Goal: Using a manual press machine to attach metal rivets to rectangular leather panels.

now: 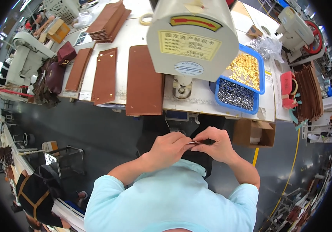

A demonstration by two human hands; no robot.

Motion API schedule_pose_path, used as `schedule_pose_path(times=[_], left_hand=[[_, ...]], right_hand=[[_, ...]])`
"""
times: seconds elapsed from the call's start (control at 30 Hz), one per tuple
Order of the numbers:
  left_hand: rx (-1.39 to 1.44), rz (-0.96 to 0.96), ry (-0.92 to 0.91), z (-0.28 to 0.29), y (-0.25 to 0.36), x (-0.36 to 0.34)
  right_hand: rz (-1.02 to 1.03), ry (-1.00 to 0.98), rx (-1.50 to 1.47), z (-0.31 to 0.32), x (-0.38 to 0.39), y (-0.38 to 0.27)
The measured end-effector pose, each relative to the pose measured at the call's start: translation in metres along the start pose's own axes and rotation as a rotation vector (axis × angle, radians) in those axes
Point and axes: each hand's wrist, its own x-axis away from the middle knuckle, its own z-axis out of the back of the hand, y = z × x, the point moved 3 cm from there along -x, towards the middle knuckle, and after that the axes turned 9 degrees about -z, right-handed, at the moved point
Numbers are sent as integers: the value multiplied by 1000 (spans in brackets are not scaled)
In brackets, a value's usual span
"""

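My left hand (169,149) and my right hand (217,145) meet in front of my body, just off the table's front edge. Fingers of both are pinched on a small, thin, pale-edged piece (193,142), mostly hidden between the fingertips; its kind does not show. Ahead of them stands a pale press machine (193,46) with a metal die (182,88) under its head. Left of the press lies a large brown leather panel (145,81). Beside that is a narrower brown panel (104,75) with gold-coloured snaps at its corners.
Right of the press, one blue tray (261,69) holds gold-coloured fasteners and another (219,101) dark metal ones. A cardboard box (266,135) sits below the table edge. Stacked brown panels (108,21) lie far left, near a maroon bag (55,77). Another person (38,193) is behind at left.
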Motion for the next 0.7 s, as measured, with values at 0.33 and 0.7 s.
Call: schedule_pose_path(times=[0.33, 0.7], left_hand=[[59, 109, -206, -7, 3, -6], [78, 182, -297, -3, -1, -12]], right_hand=[[151, 89, 118, -3, 1, 6], [258, 124, 135, -18, 1, 24]])
